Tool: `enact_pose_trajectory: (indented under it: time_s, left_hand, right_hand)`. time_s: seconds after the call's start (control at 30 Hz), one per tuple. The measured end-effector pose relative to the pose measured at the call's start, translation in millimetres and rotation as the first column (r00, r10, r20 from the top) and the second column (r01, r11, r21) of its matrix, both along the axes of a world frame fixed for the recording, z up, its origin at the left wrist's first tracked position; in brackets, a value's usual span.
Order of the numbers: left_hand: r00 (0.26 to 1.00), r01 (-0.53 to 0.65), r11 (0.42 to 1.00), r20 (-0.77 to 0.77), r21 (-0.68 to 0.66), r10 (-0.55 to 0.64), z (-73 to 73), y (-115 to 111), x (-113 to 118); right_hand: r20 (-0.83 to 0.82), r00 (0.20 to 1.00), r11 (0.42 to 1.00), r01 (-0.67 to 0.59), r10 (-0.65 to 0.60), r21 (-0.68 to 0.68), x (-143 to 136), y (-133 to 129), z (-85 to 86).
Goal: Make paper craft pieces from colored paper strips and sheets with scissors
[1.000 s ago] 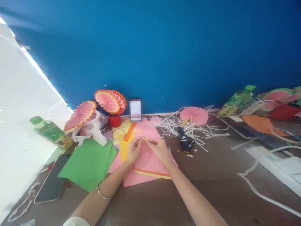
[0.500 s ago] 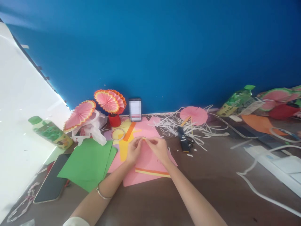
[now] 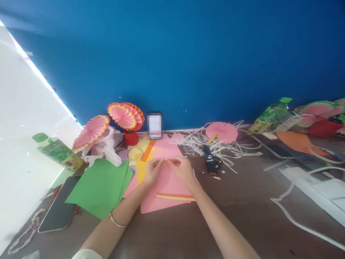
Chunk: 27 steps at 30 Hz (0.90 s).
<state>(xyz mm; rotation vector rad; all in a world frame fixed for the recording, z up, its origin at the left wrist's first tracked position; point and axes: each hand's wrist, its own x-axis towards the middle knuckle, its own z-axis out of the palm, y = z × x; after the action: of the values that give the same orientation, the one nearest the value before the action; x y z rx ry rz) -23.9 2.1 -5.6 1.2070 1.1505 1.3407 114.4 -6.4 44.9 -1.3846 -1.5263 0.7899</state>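
A sheet of pink paper lies between my hands, with an orange and yellow band along its near edge. My left hand pinches its far edge between thumb and fingers. Close beside it, my right hand pinches the same edge, where a thin bit of orange shows at the fingertips. Other pink paper rests flat beneath. Just beyond the left hand are yellow paper, an orange strip and a roll of clear tape.
Green sheets and a phone lie at left, near a green-capped bottle. Pleated paper fans stand behind. White paper strips, a pink fan and a black-handled tool are at right, with a power strip farther over.
The banded near edge of the pink sheet has shifted slightly up and right. At the fingertips orange shows where yellow showed before. Both hands stay nearly in place.
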Motion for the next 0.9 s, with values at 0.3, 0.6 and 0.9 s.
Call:
enact_pose_trajectory:
  time_s: [0.3, 0.6, 0.9]
  left_hand:
    - [0.999, -0.045, 0.999, -0.007, 0.025, 0.045, -1.2, 3, -2]
    - [0.999, -0.034, 0.999, -0.031, 0.035, 0.035, 3.5, -3, 1]
    - [1.000, 0.010, 0.999, -0.012, 0.053, -0.009, 8.7, -3, 2]
  right_hand:
    - [0.047, 0.999, 1.000, 0.018, -0.019, 0.010, 9, 6, -5.4]
    - [0.179, 0.982, 0.996, 0.039, -0.053, 0.083, 9, 9, -10.2]
    - [0.194, 0.980, 0.992, 0.027, -0.051, 0.124, 5, 9, -17.7]
